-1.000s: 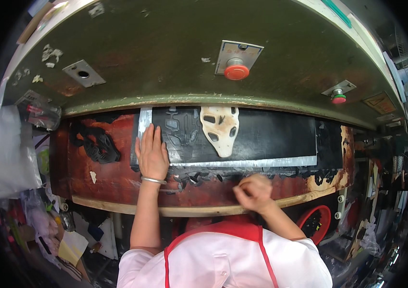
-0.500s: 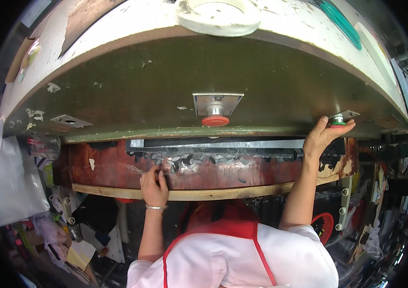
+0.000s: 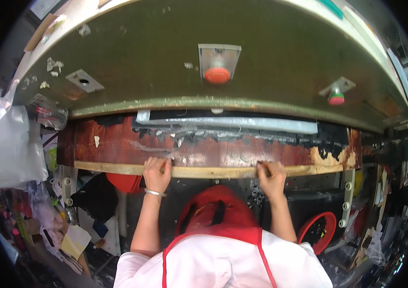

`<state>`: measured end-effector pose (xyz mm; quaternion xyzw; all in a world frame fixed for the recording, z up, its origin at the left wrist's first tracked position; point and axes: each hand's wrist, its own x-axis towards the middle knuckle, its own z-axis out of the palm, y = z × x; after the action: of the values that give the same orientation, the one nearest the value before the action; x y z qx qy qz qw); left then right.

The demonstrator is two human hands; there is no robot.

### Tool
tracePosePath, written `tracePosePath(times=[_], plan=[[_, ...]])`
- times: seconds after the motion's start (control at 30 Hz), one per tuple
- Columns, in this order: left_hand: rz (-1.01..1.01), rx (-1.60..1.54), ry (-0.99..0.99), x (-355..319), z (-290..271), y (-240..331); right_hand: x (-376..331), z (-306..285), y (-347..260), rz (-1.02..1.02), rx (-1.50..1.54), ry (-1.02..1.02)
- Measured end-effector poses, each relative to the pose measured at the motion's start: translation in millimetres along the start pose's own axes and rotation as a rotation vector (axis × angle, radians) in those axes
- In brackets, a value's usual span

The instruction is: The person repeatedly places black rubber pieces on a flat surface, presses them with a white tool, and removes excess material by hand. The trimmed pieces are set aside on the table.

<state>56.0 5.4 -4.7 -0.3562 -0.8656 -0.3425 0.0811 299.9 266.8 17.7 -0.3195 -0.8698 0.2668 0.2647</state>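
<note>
My left hand [image 3: 157,174] is at the front edge of a worn reddish-brown board [image 3: 204,156], fingers curled in and thumb pressed close. My right hand [image 3: 272,177] is at the same edge further right, its fingers drawn together in a pinch. Both hands overlap the pale wooden strip [image 3: 213,173] along the board's front. Small dark spots show at the fingertips, but what they hold, if anything, is too small to make out. Ragged dark flakes [image 3: 247,140] lie across the back of the board, beside a long pale bar [image 3: 242,126].
Above the board stands a green machine panel [image 3: 156,57] with a red push button [image 3: 217,75] and a green-and-red button [image 3: 336,98]. A red tub of dark scraps [image 3: 318,232] stands low at right. Clear plastic sheeting [image 3: 12,149] hangs at left.
My right hand has left the green-and-red button and come down and left to the wooden strip. My left hand's fingers have closed. The view has tilted downward, and the pale bar shows more fully.
</note>
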Motion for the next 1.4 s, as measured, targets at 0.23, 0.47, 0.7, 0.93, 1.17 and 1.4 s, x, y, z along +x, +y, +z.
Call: tracePosePath(times=[0.23,0.47,0.7,0.93,1.17,1.4], plan=[[-0.092,0.000,-0.135,-45.3,-23.4,9.4,-39.2,-25.5,-4.7,0.101,0.008,-0.189],[0.092,-0.259,-0.050,1.4,-28.8,92.1,18.6,-8.9,-20.9,0.247,0.488,0.289],[0.279,-0.010,-0.197,10.2,21.5,140.0,-4.8,27.0,-48.3,0.082,0.153,0.211],[0.263,-0.024,-0.484,-16.9,-3.4,153.3,-56.1,12.3,-48.9,0.019,0.102,0.155],[0.023,-0.537,-0.811,-61.4,-78.6,90.2,-65.4,14.9,-95.7,-0.082,0.096,-0.008],[0.157,0.157,-0.297,-93.8,-50.6,65.5,-67.8,49.2,-141.3,0.016,0.111,-0.107]])
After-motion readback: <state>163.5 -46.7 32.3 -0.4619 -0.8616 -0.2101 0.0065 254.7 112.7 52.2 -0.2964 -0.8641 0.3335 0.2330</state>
